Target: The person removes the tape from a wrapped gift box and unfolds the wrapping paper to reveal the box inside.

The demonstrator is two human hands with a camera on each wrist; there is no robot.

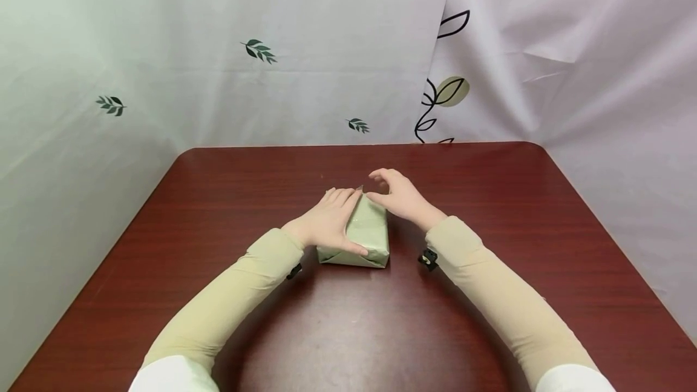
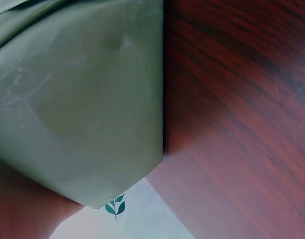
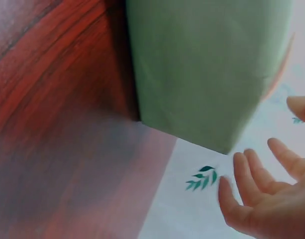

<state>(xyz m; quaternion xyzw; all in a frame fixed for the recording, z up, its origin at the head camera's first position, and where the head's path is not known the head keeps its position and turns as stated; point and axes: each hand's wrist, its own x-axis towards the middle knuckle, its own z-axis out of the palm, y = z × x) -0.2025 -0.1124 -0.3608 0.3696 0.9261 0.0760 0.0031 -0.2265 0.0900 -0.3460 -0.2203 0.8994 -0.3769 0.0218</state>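
A parcel wrapped in pale green paper lies on the table, its near end folded into a flap. Across its top rests my left hand, fingers stretched toward the far edge and thumb spread over the near edge. My right hand hovers by the far right corner, fingers loosely bent and nothing in them. A small pointed bit sticks up at the parcel's far edge between the hands. The right wrist view shows the right fingers apart from the paper. In the left wrist view the parcel's side fills much of the picture.
The dark red wooden table has rounded far corners. Behind it and at both sides hangs a white curtain with leaf prints. A small black device is strapped under the right wrist, another under the left.
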